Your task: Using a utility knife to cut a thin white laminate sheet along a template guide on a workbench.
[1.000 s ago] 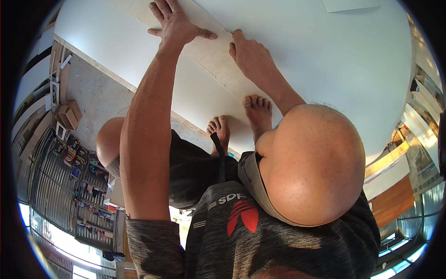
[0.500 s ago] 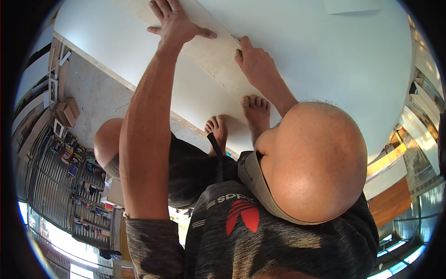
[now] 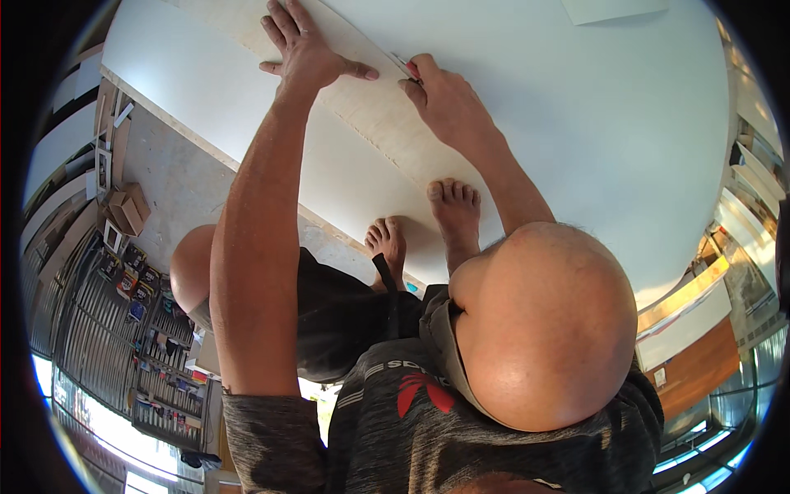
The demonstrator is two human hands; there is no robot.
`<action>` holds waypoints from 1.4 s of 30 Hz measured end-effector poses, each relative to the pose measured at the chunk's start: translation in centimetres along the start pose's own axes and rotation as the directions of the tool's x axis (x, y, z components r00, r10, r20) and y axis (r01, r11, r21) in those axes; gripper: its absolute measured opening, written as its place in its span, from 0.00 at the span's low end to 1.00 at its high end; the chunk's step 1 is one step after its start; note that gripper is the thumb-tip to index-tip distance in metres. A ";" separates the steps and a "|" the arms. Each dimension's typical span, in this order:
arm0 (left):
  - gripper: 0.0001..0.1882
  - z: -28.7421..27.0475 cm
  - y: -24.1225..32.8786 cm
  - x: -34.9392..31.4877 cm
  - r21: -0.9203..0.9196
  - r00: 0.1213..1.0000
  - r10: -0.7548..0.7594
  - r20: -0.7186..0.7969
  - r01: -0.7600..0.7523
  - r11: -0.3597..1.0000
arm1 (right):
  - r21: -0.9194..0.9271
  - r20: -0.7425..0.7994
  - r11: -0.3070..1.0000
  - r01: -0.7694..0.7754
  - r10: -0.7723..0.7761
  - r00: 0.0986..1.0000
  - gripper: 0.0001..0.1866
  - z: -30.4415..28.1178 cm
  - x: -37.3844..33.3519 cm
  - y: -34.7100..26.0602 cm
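My left hand point(image 3: 306, 56) lies spread on a long beige strip point(image 3: 358, 115), its thumb pointing toward the strip's right edge. Closed around a small red-handled cutting knife point(image 3: 412, 69), my right hand point(image 3: 451, 103) is just right of that edge. The knife's thin blade tip points up and left, near the line where the strip meets a large white sheet point(image 3: 601, 123). My fingers hide most of the handle.
My bare feet point(image 3: 454, 216) stand on the white surface below my right hand. To the left is grey floor with a cardboard box point(image 3: 127, 210) and leaning boards. A loose pale piece point(image 3: 613, 10) lies on the sheet at the top. Shelves point(image 3: 169, 387) stand lower left.
My right hand has moved slightly away from me and left along the strip's edge, and more of the red knife shows. The left hand stays spread in nearly the same place.
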State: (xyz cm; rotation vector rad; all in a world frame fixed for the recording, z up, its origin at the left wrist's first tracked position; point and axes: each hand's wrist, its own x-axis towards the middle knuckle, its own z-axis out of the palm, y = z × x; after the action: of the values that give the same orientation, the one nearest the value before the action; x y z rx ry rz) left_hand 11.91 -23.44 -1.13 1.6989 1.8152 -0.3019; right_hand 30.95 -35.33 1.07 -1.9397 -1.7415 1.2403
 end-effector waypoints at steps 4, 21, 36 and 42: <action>0.99 0.2 0.9 -0.1 -0.010 1.000 -0.007 -0.006 0.007 1.000 | -0.056 -0.023 0.998 -0.013 0.012 1.000 0.15 0.2 1.0 -0.8; 0.96 -1.0 1.5 -0.5 0.003 0.998 -0.059 0.021 0.059 0.998 | -0.158 0.095 0.987 0.001 0.014 0.995 0.10 -0.3 4.5 -4.6; 0.97 -0.6 1.1 -0.8 -0.014 1.000 -0.018 -0.008 0.017 1.000 | -0.150 0.137 0.988 -0.040 0.061 0.989 0.11 -0.1 2.1 -2.9; 0.97 -0.8 1.1 -0.8 -0.016 1.000 -0.027 0.003 0.027 1.000 | -0.174 0.134 0.981 -0.082 0.106 0.985 0.11 0.5 1.9 -2.9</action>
State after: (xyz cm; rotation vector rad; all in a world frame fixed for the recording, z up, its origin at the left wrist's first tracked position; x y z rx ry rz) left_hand 12.72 -23.51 0.19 1.6641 1.8353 -0.3001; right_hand 28.41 -33.07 1.99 -2.0960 -1.9006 1.3325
